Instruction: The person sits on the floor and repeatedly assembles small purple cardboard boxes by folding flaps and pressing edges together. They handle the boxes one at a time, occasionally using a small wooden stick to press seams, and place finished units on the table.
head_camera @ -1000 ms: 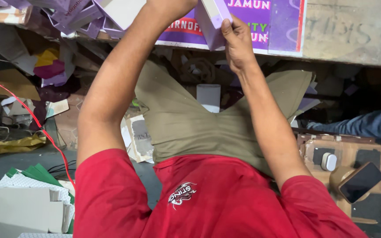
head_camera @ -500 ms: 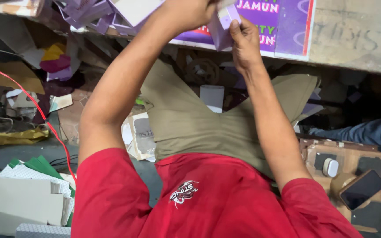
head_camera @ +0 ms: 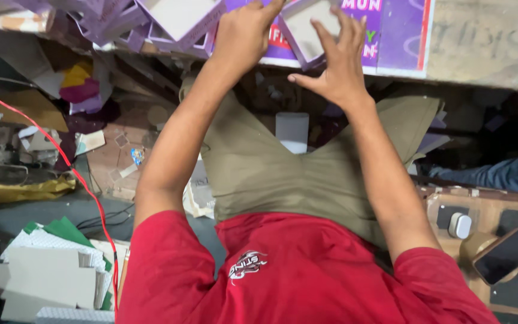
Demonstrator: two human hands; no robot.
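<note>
1. Holding a small purple box (head_camera: 308, 30), white inside, a person works at the top of the frame, above their olive-trousered lap.
2. Right hand (head_camera: 337, 63) touches the box's lower edge, fingers spread open.
3. Left hand (head_camera: 244, 33) lies against the box's left side; whether its fingers grip cannot be told.
4. More purple boxes (head_camera: 151, 24) are heaped left of it; a phone (head_camera: 505, 255) lies far below right.

Two hands (head_camera: 289, 54), one phone (head_camera: 505, 255)

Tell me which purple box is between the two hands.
The purple box with the pale inside at top centre, touched by the right hand; the other boxes lie beyond the left hand.
</note>
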